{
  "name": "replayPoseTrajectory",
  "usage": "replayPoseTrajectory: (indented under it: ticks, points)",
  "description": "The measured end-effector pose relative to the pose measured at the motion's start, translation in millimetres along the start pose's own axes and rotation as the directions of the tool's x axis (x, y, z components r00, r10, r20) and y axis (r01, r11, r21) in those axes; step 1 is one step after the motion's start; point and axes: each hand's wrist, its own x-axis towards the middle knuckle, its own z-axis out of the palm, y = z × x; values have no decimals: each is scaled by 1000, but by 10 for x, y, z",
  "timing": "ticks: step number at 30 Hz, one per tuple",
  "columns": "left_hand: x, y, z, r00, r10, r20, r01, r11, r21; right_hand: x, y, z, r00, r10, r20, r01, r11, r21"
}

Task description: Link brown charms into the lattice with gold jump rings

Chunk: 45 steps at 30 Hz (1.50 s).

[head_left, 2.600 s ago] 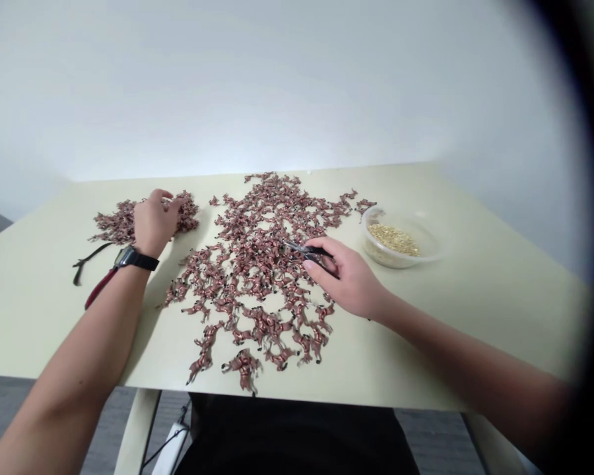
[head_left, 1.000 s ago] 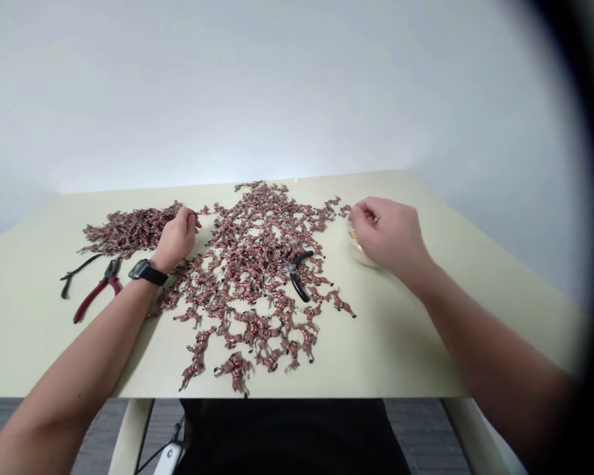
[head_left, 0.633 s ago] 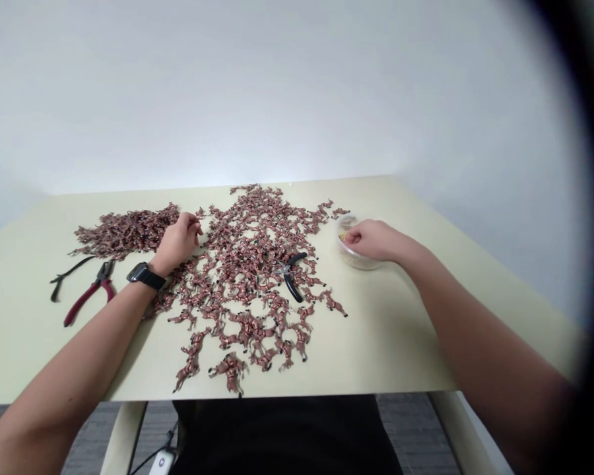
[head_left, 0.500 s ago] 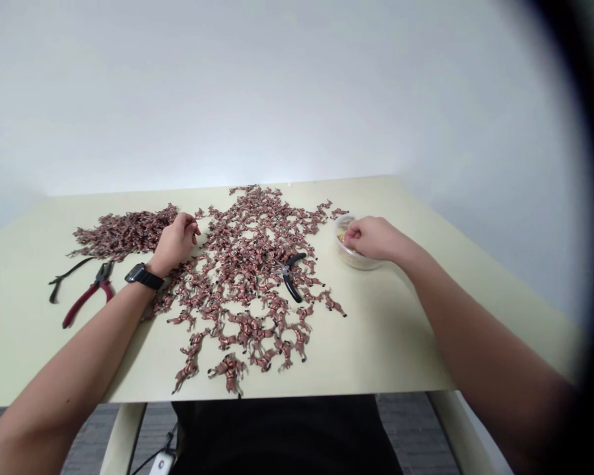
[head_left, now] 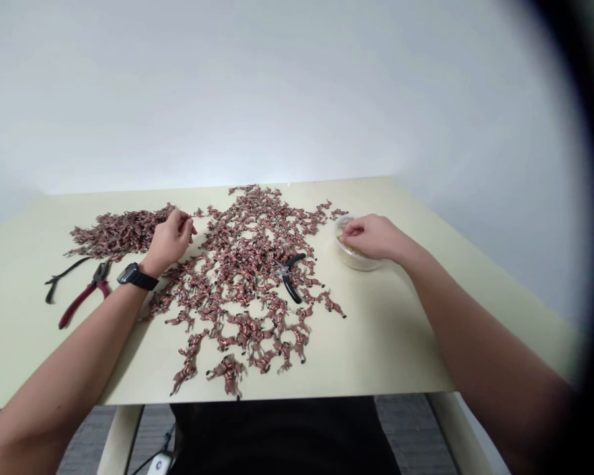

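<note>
Several small brown horse-shaped charms (head_left: 247, 277) lie spread over the middle of a pale table (head_left: 400, 330). A denser heap of the same charms (head_left: 113, 232) sits at the left. My left hand (head_left: 168, 239), with a black watch on its wrist, hovers between heap and spread, fingers curled in a pinch; what they hold is too small to name. My right hand (head_left: 371, 236) rests over a clear plastic tub (head_left: 356, 258) of small gold bits, fingers pinched together inside its rim. Black-handled pliers (head_left: 290, 274) lie on the charms between my hands.
Red-handled pliers (head_left: 82, 297) and a black tool (head_left: 62, 277) lie at the left of the table. A plain white wall stands behind. The table's front edge runs just below the nearest charms, with dark clothing beneath it.
My right hand let go of the black pliers, which now lie on the charms, and moved right into the tub. My left hand shifted slightly right from the heap.
</note>
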Motion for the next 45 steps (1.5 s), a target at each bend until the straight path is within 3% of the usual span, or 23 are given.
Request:
replayPoseTrajectory:
  ticks: [4, 6, 8, 11, 13, 16, 19, 24, 31, 37, 45]
  points:
    - [-45, 262, -91, 997, -62, -51, 55, 989, -134, -25, -25, -51, 997, 59, -46, -54, 993, 101]
    - [-110, 444, -131, 996, -73, -57, 56, 965, -258, -62, -84, -110, 991, 117, -70, -92, 952, 293]
    - [-213, 649, -153, 997, -71, -29, 54, 918, -393, -122, -182, -183, 987, 150, -49, -97, 823, 560]
    - [-424, 979, -137, 998, 26, 65, 13, 843, -537, -254, -399, -257, 996, 11, 85, -76, 578, 813]
    - [-579, 1193, -95, 988, 145, 45, -90, 798, -596, -365, -579, -235, 968, -146, 204, -112, 476, 872]
    - [-787, 1456, -22, 960, 276, 45, -190, 760, -622, -552, -873, -68, 890, -294, 349, -201, 433, 879]
    - [-935, 1609, 20, 922, 382, 67, -288, 791, -540, -733, -1128, 188, 838, -325, 439, -305, 388, 870]
    - [-1030, 1665, 47, 897, 421, 133, -306, 810, -500, -885, -1287, 451, 836, -311, 452, -336, 363, 869]
    - [-1024, 1647, 93, 933, 326, 152, -197, 818, -541, -904, -1290, 421, 818, -329, 472, -365, 339, 867]
    - [-1096, 1646, 101, 913, 400, 79, -319, 822, -471, -938, -1326, 510, 856, -279, 436, -374, 248, 894]
    - [-1125, 1631, 166, 891, 453, 26, -418, 842, -342, -955, -1355, 526, 883, -219, 415, -370, 220, 903]
